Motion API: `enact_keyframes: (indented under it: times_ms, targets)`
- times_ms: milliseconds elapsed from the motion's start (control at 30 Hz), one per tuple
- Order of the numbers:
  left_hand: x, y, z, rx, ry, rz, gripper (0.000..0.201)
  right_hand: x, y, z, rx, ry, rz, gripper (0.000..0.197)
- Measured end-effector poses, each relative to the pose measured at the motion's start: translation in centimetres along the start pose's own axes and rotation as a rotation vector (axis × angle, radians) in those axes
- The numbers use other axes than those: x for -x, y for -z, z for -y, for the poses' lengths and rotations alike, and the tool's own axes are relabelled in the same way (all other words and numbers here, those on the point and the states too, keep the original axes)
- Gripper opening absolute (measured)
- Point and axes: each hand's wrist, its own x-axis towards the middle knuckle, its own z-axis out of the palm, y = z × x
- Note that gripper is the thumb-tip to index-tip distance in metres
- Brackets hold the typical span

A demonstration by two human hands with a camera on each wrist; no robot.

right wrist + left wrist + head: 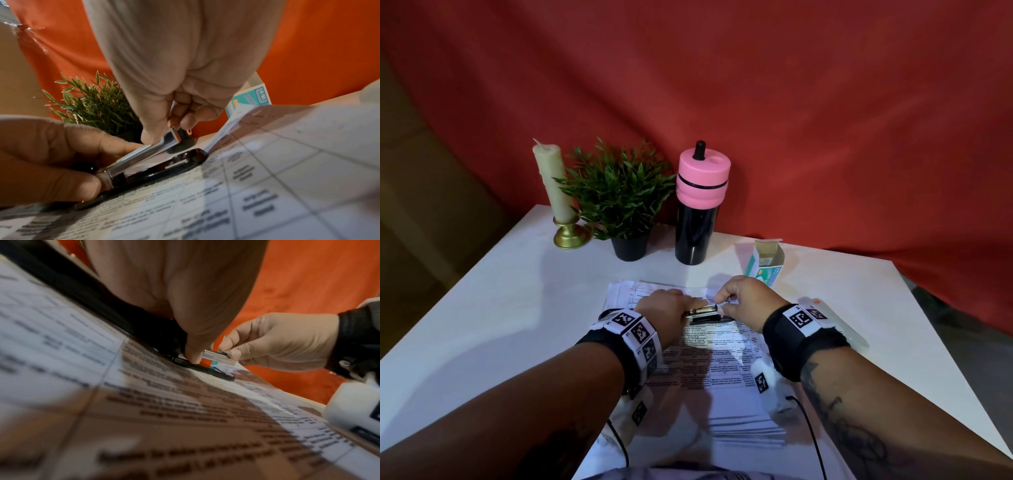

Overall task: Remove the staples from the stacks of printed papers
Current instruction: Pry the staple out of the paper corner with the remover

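A black stapler with a silver metal arm (703,312) lies on the stack of printed papers (722,363) in the middle of the white table. My left hand (693,308) grips its rear end, thumb and fingers curled round the hinge. My right hand (719,300) pinches the raised front tip of the metal arm. In the right wrist view the stapler (148,154) gapes open above its black base, with the left hand (51,154) at its back and the right hand (164,131) on its nose. No staple in the papers (267,178) is visible.
An open staple box (765,263) stands just beyond the papers on the right. A black bottle with a pink lid (700,205), a potted plant (619,195) and a candle (554,185) line the table's back. A clear plastic item (839,325) lies right of my right wrist.
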Motion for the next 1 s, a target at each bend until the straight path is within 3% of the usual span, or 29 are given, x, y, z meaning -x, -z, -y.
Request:
enact_keyframes:
  times_ms: [200, 367, 467, 600, 733, 800, 933, 1000]
  targets:
    - [-0.1, 0.0, 0.1, -0.019, 0.012, 0.009, 0.052, 0.2, 0.0, -0.2, -0.035, -0.017, 0.002, 0.013]
    - [0.1, 0.2, -0.1, -0.023, -0.009, 0.01, 0.05, 0.4, 0.0, -0.1, -0.02, 0.016, 0.052, 0.027]
    - [0.0, 0.2, -0.2, -0.042, 0.006, 0.014, 0.051, 0.4, -0.3, -0.1, 0.006, 0.024, 0.03, 0.017]
    - [0.4, 1.0, -0.6, -0.226, 0.043, 0.046, 0.038, 0.5, -0.2, 0.0, 0.063, 0.006, -0.019, 0.013]
    - [1.1, 3.3, 0.0, -0.484, 0.195, 0.096, 0.036, 0.6, -0.3, -0.3, 0.054, -0.003, -0.04, 0.023]
    - [1.5, 4.2, 0.1, -0.544, 0.248, 0.156, 0.021, 0.7, -0.3, -0.3, 0.059, 0.0, -0.039, 0.025]
    - [2.1, 7.0, -2.1, -0.624, 0.204, 0.11, 0.003, 0.9, -0.4, -0.1, 0.063, 0.001, -0.03, 0.029]
    - [2.3, 7.9, -4.0, -0.615, 0.128, 0.057, 0.012, 1.0, -0.3, 0.0, 0.071, -0.018, -0.025, 0.031]
